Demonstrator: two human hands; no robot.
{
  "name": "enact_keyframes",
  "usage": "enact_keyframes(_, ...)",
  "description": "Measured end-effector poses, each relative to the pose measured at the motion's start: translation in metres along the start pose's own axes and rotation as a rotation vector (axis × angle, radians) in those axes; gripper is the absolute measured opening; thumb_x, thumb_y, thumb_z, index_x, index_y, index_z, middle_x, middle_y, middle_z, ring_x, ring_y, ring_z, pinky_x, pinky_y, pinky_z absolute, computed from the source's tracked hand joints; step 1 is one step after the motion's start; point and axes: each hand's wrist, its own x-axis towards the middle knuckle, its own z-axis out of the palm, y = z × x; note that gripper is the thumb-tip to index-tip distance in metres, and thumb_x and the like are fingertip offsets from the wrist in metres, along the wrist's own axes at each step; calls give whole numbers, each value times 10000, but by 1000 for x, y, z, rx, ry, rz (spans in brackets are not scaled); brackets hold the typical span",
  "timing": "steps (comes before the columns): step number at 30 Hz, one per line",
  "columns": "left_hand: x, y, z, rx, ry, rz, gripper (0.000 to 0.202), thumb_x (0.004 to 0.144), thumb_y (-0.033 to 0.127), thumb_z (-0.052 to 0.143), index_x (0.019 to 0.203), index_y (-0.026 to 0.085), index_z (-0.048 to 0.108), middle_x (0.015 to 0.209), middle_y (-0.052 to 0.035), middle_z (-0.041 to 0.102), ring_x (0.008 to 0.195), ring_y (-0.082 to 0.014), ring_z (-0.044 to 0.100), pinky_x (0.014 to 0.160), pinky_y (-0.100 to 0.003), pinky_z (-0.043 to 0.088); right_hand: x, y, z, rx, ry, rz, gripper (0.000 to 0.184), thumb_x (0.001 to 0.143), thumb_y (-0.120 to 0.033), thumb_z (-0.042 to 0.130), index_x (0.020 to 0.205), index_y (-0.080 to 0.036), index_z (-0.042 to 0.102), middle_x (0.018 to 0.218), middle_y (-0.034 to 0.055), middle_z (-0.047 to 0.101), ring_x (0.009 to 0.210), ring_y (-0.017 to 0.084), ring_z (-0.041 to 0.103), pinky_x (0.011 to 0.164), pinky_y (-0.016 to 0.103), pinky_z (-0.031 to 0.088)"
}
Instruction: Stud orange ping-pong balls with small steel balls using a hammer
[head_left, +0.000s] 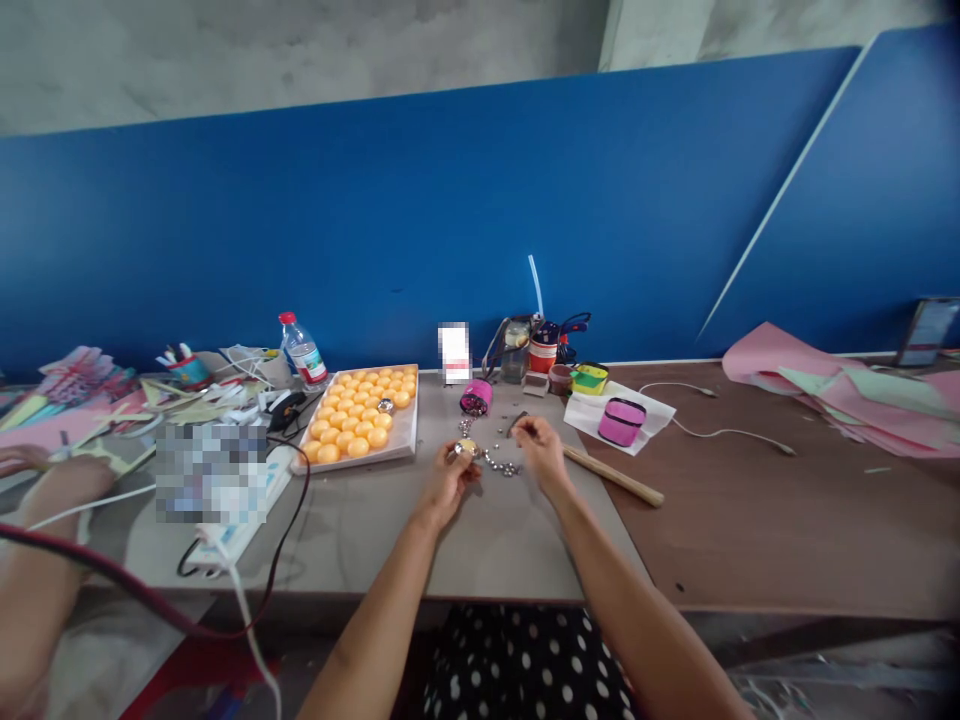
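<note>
Between hands (448, 482), shiny rounded pieces (510, 468)

- The camera is looking out from the person's head, facing forward and down over the table (750, 530).
- It is sitting close above the lap (532, 660), showing at the bottom edge.
- The left hand (448, 480) and right hand (541, 455) are appearing near mid-view.
- The partition (450, 220) is standing farther off, spanning the view.
- The wall (225, 50) is showing above.
</note>
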Motion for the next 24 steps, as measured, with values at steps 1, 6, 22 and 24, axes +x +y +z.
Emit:
enact_keyframes(1, 1, 2, -1, -23, 4, -8, 425, 615, 344, 753, 916, 165, 512, 815, -31, 638, 553, -90, 570, 541, -226, 444, 3, 3, -8, -176, 67, -34, 128, 721, -298, 501, 751, -181, 545, 724, 36, 556, 696, 165, 508, 669, 293, 396)
enact_keyframes(6, 3, 4, -4, -111, -6, -30, 405, 655, 468, 696, 830, 159, 500, 730, -17, 617, 509, -73, 525, 496, -205, 421, 6, 16, -33, -976, 101, 63, 255, 739, -239, 520, 954, -152, 626, 1016, 174, 571, 986, 300, 484, 807, 416, 336)
enact_keyframes(22, 5, 4, -7, -273, 71, -113, 453, 740, 572, 553, 823, 127, 550, 723, -60, 635, 532, -110, 559, 509, -229, 449, 2, 6, -28, -1057, 53, -334, 249, 884, -233, 391, 989, -156, 603, 912, 114, 596, 838, 221, 517, 741, 326, 344)
enact_keyframes(24, 6, 2, -8, -308, 97, -98, 410, 765, 539, 544, 859, 140, 548, 663, -27, 611, 488, -99, 532, 481, -215, 425, -2, -5, -22, -940, -15, -517, 253, 900, -228, 362, 976, -162, 594, 893, 88, 604, 810, 196, 519, 739, 305, 361)
